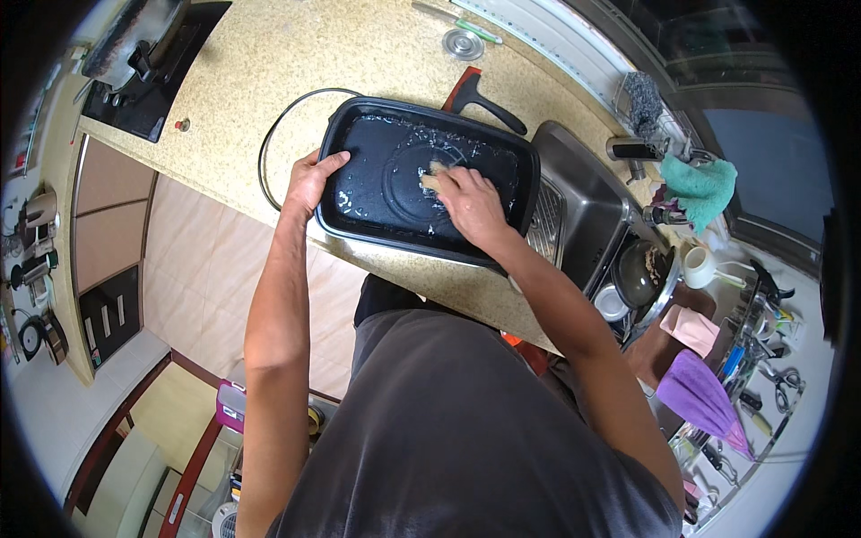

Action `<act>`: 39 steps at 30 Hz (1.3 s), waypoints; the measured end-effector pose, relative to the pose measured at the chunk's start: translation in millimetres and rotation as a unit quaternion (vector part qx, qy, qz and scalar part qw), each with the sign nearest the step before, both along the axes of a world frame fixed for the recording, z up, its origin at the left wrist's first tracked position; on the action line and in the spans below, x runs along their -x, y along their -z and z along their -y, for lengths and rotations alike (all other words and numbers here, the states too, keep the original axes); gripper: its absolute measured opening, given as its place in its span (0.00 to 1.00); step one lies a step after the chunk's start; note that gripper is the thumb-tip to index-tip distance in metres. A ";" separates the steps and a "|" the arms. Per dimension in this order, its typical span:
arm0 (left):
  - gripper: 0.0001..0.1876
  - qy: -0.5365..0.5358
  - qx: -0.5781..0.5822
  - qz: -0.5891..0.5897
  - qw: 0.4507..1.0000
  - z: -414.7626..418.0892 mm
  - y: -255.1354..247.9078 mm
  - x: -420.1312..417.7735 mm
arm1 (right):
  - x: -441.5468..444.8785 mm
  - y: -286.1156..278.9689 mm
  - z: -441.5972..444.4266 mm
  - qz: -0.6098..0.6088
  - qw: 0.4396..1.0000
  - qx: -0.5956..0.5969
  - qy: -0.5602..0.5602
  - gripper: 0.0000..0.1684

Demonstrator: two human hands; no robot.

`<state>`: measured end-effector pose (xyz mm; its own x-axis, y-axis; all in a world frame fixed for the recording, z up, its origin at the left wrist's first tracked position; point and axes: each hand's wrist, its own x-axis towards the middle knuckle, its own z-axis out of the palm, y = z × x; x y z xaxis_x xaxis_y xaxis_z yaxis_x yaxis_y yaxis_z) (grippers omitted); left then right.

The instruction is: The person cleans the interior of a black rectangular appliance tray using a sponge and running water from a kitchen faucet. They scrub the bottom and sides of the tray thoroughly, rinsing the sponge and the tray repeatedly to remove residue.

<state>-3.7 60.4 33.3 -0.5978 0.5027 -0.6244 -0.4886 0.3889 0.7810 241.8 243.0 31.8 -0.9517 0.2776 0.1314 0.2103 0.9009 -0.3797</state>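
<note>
A black rectangular pan [363, 181] with a ring pattern in its floor lies on the speckled countertop, its right end reaching over the sink's edge. Suds and water drops spot its inside. My left hand [313, 180] grips the pan's left rim, thumb over the inner wall. My right hand [471, 202] is inside the pan, fingers closed on a tan scrubbing pad [434, 178] against the pan's floor; the pad is partly hidden by the fingers. Behind the pan lies a squeegee [474, 97] with a dark handle and a red part.
At right is a steel sink [588, 195] with a faucet [625, 149] and a green cloth [699, 188]. A metal drain strainer [463, 44] and a knife [479, 31] lie at the back. A cooktop [155, 81] is at upper left; a black cord [264, 144] loops beside the pan.
</note>
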 end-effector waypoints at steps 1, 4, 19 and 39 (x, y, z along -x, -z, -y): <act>0.20 0.002 0.005 -0.001 1.000 -0.5 -1.6 0.8 | 10.6 -0.6 4.7 -0.003 1.000 -0.003 0.013 0.23; 0.20 -0.004 0.002 0.015 1.000 -2.5 -6.1 0.6 | 50.5 5.0 21.2 -0.016 0.998 -0.011 0.054 0.20; 0.19 -0.006 -0.003 -0.005 1.000 -1.4 2.8 -0.3 | 36.3 8.4 41.2 0.000 0.999 0.026 -0.023 0.17; 0.19 0.009 -0.008 0.013 1.000 -0.2 -0.6 -0.5 | 55.9 11.9 16.4 0.033 0.998 -0.001 0.047 0.19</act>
